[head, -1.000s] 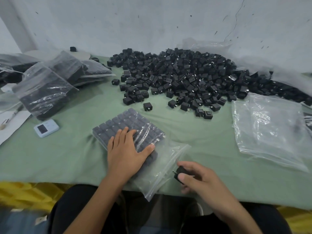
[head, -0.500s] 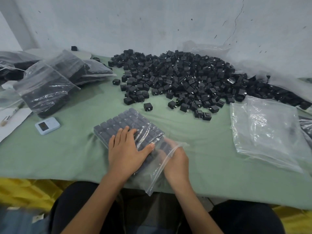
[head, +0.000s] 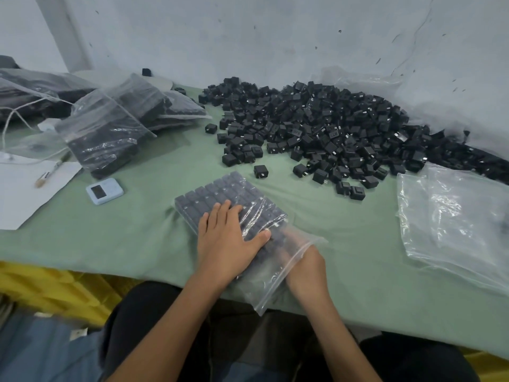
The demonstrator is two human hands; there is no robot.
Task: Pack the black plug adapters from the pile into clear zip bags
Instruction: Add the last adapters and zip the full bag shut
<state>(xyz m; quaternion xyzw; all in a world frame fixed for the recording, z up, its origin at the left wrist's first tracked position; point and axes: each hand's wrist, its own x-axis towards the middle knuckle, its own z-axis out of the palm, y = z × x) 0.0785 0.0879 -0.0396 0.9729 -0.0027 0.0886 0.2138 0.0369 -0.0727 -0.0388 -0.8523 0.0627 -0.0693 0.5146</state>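
The left hand (head: 231, 239) is lying flat, fingers straight, pressing down on the clear plastic zip bag (head: 257, 216), part filled with rows of adapters, on the green-covered counter (head: 132, 241). The right hand (head: 304, 267) is reaching into that bag's open mouth, fingers blurred behind plastic, so its grip cannot be told. Beyond the bag, the pile of black cube-shaped plug adapters (head: 316, 128) is lying loose.

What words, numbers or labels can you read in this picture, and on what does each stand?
No text can be read.
black plug adapters: small pale marks, too small to read.
blue device: dark screen, no digits legible.
white paper: no writing visible.
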